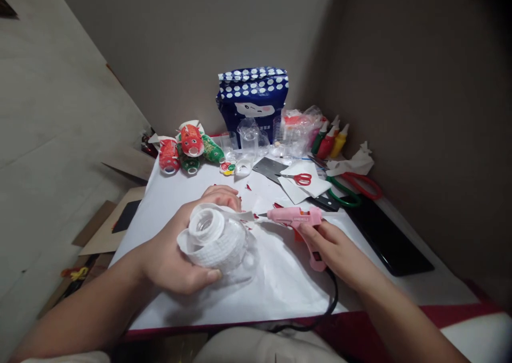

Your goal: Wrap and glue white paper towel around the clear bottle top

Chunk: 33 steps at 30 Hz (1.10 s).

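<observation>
My left hand (176, 251) is wrapped round a clear plastic bottle (244, 248) with white textured material round its neck. The bottle's open white mouth (206, 224) tilts up toward me. A white strip (236, 213) reaches from the bottle toward the right. In my right hand (334, 245) is a pink glue gun (294, 216), its metal tip pointing left at the end of the strip; whether they touch I cannot tell. Small red scraps (248, 187) lie on the white table cover (280, 293) behind and beside the strip.
Red and green fish figures (191, 140) stand at the back left. A blue bag (256, 99) and clear cups are at the back. Paint bottles (339, 141), red scissors (302, 179), green-and-red-handled scissors (344, 195) and a black phone (390, 237) lie right. The gun's cord (334, 299) crosses the front edge.
</observation>
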Each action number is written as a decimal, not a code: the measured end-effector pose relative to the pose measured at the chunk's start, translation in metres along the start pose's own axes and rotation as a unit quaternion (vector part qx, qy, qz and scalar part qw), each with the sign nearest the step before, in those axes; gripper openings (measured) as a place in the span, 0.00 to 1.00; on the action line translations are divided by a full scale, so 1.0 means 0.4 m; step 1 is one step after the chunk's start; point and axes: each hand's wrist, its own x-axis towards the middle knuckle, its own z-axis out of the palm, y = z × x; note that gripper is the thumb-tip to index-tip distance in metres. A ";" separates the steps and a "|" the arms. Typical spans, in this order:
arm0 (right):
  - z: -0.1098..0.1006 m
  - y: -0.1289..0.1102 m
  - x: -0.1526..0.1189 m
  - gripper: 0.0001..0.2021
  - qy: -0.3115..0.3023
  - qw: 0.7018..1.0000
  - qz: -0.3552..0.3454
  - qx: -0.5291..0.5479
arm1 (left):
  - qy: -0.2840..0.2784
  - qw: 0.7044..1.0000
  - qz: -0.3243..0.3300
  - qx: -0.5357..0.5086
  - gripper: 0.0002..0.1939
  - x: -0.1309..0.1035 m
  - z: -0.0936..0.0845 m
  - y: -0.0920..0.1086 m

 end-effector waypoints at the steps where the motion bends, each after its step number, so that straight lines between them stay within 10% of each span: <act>1: 0.000 -0.005 -0.001 0.22 -0.003 1.000 -0.014 -0.023 | -0.001 1.000 0.001 0.002 0.27 0.000 0.001 0.002; 8: -0.010 -0.050 -0.053 0.19 0.010 0.983 -0.077 -0.169 | 0.000 1.000 0.008 -0.016 0.26 0.010 0.007 0.008; 11: 0.005 -0.101 -0.088 0.04 0.004 0.958 -0.258 -0.124 | -0.003 1.000 0.012 -0.016 0.26 0.010 0.008 0.012; 15: 0.037 -0.172 -0.086 0.14 0.062 0.901 -0.429 -0.026 | -0.011 1.000 0.012 -0.012 0.27 0.004 0.008 0.022; 33: 0.080 -0.187 -0.068 0.10 0.048 0.865 -0.498 0.034 | -0.018 0.998 -0.036 -0.053 0.26 -0.005 0.018 0.028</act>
